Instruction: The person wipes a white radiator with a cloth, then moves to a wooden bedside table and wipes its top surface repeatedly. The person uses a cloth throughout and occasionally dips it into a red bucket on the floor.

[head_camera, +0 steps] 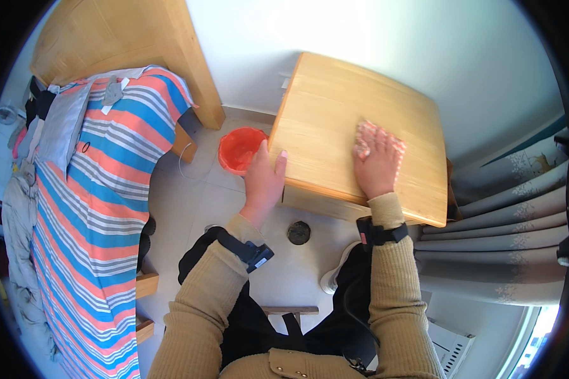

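Pressed flat under my right hand (377,163) is a red-and-white patterned cloth (399,146), part of it bunched by the thumb. It lies on the top of a light wooden bedside table (329,109), right of the middle. My left hand (264,182) is at the table's front left corner, thumb by the edge and fingers pointing away from me; whether it grips the edge I cannot tell. Just beyond those fingers, a red plastic basin (239,147) stands on the tiled floor. What the basin holds is unclear.
On the left is a bed with a striped sheet (109,208) and a wooden headboard (118,33). Grey curtains (502,227) hang to the right. A round floor drain (298,232) lies between my feet and the table. A white cable (182,166) runs across the floor by the bed.
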`<act>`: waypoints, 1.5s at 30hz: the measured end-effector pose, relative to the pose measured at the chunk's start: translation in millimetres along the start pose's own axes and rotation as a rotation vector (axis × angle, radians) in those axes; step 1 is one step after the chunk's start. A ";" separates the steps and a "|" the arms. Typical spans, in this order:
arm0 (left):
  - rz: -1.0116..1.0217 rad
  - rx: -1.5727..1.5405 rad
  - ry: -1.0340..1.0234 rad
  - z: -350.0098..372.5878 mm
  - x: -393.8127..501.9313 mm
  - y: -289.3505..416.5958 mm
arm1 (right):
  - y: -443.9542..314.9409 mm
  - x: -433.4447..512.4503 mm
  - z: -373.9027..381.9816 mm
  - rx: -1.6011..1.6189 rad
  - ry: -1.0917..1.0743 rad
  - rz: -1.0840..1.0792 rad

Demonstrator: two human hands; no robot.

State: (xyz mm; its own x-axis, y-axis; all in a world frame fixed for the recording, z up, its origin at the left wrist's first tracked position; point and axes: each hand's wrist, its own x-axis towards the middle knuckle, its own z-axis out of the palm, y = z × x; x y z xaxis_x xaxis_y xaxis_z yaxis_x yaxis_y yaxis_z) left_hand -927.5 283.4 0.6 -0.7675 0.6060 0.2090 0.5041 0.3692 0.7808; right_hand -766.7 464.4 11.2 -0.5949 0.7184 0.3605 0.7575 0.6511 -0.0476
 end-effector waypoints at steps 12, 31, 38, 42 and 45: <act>0.015 -0.078 -0.036 -5.7 -0.7 -2.0 | -121.4 -1.6 -4.5 0.308 -0.047 -0.405; 0.083 0.044 -0.063 -5.6 3.6 -4.0 | 24.1 -78.9 -40.2 0.082 0.068 -0.206; 0.040 0.083 -0.008 -3.9 2.0 2.5 | 133.4 -96.2 -37.8 -0.213 0.107 0.141; 0.002 0.102 0.002 -2.4 3.0 5.1 | 152.1 -91.2 -35.3 -0.037 0.107 0.380; -0.008 0.113 -0.005 -3.4 2.1 5.0 | 155.7 -71.5 -33.2 0.026 0.005 0.444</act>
State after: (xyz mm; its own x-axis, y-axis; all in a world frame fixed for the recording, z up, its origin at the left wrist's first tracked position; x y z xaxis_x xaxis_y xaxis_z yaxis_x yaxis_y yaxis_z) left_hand -928.0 284.1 7.0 -0.7697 0.6061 0.2002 0.5398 0.4506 0.7111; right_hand -597.3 506.3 8.9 -0.2124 0.9285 0.3046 0.9320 0.2861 -0.2223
